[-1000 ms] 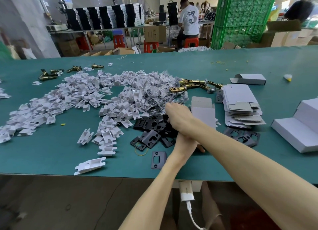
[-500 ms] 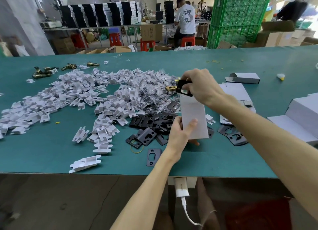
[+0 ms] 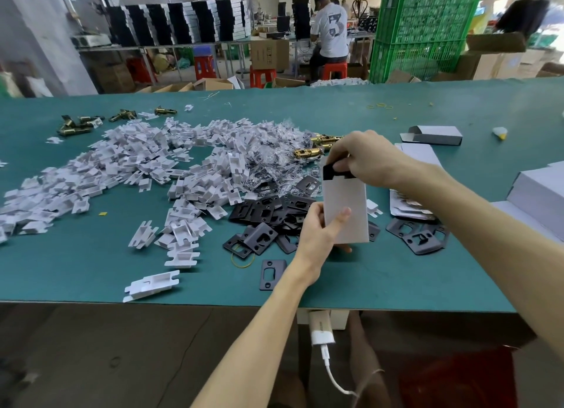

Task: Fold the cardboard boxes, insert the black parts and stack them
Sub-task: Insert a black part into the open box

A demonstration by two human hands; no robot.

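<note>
My left hand grips a small white cardboard box upright above the green table, thumb across its front. My right hand pinches a black metal part that sits halfway in the box's open top. Below and left of the box lies a pile of black parts. A single black plate lies near the table's front edge. A stack of flat unfolded boxes is partly hidden behind my right forearm.
A wide heap of white plastic inserts covers the table's left half. Brass latch parts lie behind the box. A folded box sits at the back right, larger white boxes at the right edge. People work at benches beyond.
My right hand lifted a black part from the pile to the top of the box and is now pushing it in. My left hand raised the box upright.
</note>
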